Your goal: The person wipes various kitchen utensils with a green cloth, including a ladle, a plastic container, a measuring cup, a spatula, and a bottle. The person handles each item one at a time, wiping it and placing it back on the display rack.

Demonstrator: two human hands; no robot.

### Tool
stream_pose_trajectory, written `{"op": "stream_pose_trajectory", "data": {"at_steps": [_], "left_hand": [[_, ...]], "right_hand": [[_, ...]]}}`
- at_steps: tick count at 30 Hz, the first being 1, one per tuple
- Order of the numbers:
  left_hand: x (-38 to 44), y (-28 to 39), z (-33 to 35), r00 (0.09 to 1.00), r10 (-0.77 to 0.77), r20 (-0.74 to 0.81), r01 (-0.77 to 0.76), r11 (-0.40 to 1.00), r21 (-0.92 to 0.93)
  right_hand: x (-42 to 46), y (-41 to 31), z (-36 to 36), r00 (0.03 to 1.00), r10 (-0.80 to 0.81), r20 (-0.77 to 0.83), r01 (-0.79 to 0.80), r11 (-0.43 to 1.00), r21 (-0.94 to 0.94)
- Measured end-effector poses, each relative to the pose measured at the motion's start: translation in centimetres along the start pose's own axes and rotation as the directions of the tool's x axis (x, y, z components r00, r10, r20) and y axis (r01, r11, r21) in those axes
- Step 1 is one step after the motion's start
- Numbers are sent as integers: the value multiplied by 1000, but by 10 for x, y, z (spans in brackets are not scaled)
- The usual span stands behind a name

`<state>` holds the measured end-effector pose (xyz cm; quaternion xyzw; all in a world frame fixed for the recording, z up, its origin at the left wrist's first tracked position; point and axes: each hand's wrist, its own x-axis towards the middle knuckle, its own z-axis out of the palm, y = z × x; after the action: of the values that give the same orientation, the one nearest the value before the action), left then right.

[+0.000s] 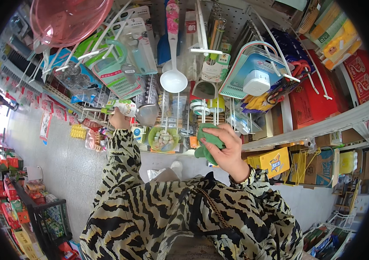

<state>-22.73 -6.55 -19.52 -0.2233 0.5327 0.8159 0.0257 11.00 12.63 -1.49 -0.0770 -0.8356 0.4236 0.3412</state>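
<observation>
My left hand point(119, 120) grips a spatula point(147, 114) by its green-and-metal handle, near a printed card tag point(125, 108). Its broad metal blade points to the right. In my right hand point(226, 144) is a bunched green cloth point(211, 140), held in front of the rack's lower prongs. Between and above my hands hangs a white ladle point(173, 80) with a floral handle. A second spatula point(205, 89) with a card hangs right of the ladle. Graters on cards point(119, 81) hang above my left hand.
White metal hooks point(207, 51) jut towards me from the pegboard. A pink plastic basin point(70, 21) is at upper left, and a green bowl of small pieces point(163, 140) sits below. At right are a shelf edge point(311, 125) and a yellow carton point(269, 161). A black crate point(49, 211) stands lower left.
</observation>
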Motion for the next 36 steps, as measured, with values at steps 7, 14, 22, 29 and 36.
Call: {"op": "stream_pose_trajectory", "data": {"at_steps": [7, 14, 22, 29, 36], "left_hand": [[-78, 4, -67, 987, -96, 126, 91, 995, 46], [-202, -9, -58, 883, 263, 387, -290, 957, 11], [-294, 22, 1, 560, 292, 775, -549, 832, 83], [-314, 30, 18, 484, 255, 837, -652, 743, 150], [-307, 40, 15, 328, 76, 942, -468, 879, 92]], "right_hand": [[6, 0, 11, 993, -101, 53, 98, 993, 63], [10, -1, -1, 988, -152, 28, 149, 987, 67], [55, -16, -35, 939, -5, -345, 78, 977, 198], [66, -44, -70, 908, 308, 285, -386, 345, 856], [72, -40, -77, 977, -19, 213, -134, 720, 680]]}}
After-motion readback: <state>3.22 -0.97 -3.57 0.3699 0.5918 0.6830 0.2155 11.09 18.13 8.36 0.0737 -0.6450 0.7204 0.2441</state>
